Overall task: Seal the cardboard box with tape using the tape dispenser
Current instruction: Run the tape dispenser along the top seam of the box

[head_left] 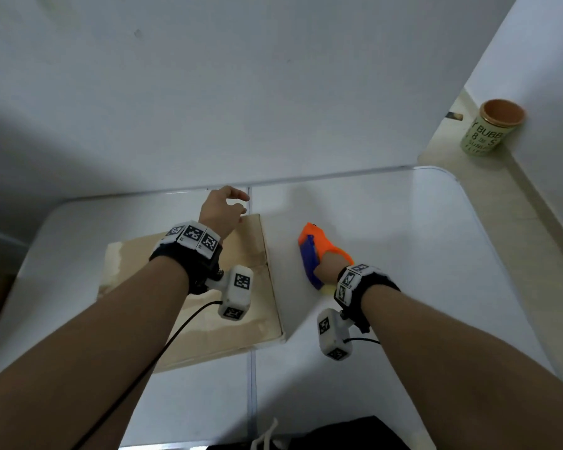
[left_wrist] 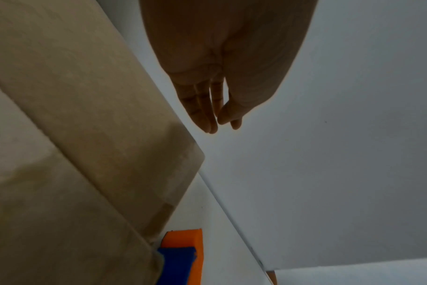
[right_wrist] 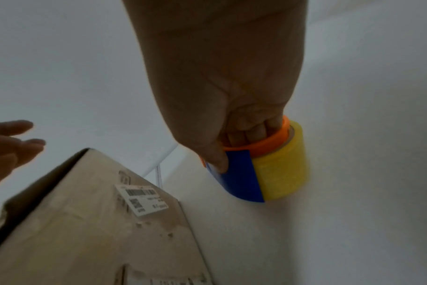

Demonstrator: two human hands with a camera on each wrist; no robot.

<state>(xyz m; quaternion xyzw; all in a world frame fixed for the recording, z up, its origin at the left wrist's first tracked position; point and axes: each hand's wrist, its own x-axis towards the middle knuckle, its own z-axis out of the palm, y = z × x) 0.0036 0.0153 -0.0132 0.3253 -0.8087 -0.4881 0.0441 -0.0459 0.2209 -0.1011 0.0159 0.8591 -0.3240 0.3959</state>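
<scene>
A brown cardboard box (head_left: 208, 306) lies flat-topped on the white table, its flaps down; a white barcode label (right_wrist: 140, 198) is stuck on its side. My left hand (head_left: 223, 207) hovers over the box's far right corner, fingers relaxed and holding nothing (left_wrist: 215, 108). To the right of the box, my right hand (head_left: 330, 266) grips the orange and blue tape dispenser (head_left: 319, 251), fingers curled inside its orange ring and thumb on the blue shell (right_wrist: 237, 173). The yellow tape roll (right_wrist: 280, 169) sits in it, resting on the table.
The white table (head_left: 403, 241) ends at a white wall behind. A pale green cup (head_left: 489, 128) with an orange inside stands on a ledge at the far right. A black cable runs from my left wrist camera. Dark fabric lies at the near edge.
</scene>
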